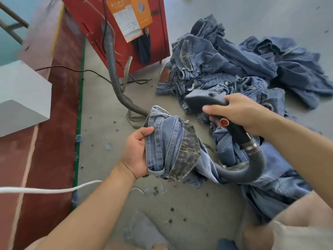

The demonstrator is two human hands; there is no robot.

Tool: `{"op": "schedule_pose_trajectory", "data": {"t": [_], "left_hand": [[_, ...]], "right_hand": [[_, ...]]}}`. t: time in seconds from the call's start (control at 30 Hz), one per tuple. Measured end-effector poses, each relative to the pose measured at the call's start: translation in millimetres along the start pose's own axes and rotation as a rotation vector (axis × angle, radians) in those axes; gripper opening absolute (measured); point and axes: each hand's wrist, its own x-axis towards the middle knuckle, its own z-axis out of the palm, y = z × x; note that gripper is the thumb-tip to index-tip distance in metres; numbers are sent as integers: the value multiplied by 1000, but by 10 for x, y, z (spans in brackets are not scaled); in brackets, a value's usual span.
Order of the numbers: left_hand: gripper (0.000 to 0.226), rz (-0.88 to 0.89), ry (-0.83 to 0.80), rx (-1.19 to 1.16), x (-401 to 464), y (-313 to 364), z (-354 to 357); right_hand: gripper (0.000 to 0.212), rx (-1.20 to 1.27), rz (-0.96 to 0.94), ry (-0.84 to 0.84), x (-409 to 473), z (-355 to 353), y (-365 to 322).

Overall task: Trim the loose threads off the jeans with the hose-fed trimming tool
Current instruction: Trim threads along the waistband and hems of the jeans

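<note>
My left hand [136, 154] grips a bunched fold of blue jeans [171, 147], lifted off the floor with a seam and a dark stained patch facing up. My right hand [239, 112] is wrapped around the handle of the dark grey trimming tool [205, 100], whose head points left and hovers above and to the right of the held fold, not touching it. A red button [224, 122] shows on the handle below my fingers. The tool's ribbed grey hose [252, 168] loops down under my right wrist and across the jeans.
A red metal machine [126, 29] stands behind, with the ribbed hose [112, 65] running down from it along the floor. A pile of jeans [234, 60] lies at the back right. Thread scraps dot the concrete floor. A white cord [54, 190] crosses at left; a grey box [23, 98] sits farther left.
</note>
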Motion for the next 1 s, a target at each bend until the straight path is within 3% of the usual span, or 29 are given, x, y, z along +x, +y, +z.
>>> {"op": "schedule_pose_trajectory", "data": {"t": [0.1, 0.2, 0.33, 0.47, 0.7, 0.87, 1.0], "left_hand": [[52, -92, 114, 205, 58, 55, 105], [76, -242, 123, 439, 109, 153, 165], [98, -289, -8, 240, 137, 173, 254], [97, -222, -122, 13, 225, 116, 396], [72, 39, 29, -176, 260, 95, 549], [66, 62, 106, -117, 302, 153, 517], [79, -38, -14, 20, 239, 193, 512]], "right_hand": [[28, 190, 69, 121, 16, -111, -17], [25, 62, 66, 80, -72, -116, -36], [30, -290, -62, 38, -280, 182, -117], [50, -488, -170, 102, -379, 530, -201], [56, -459, -306, 158, -296, 763, -138], [50, -330, -334, 159, -194, 758, -108], [42, -253, -269, 208, -133, 691, -132]]}}
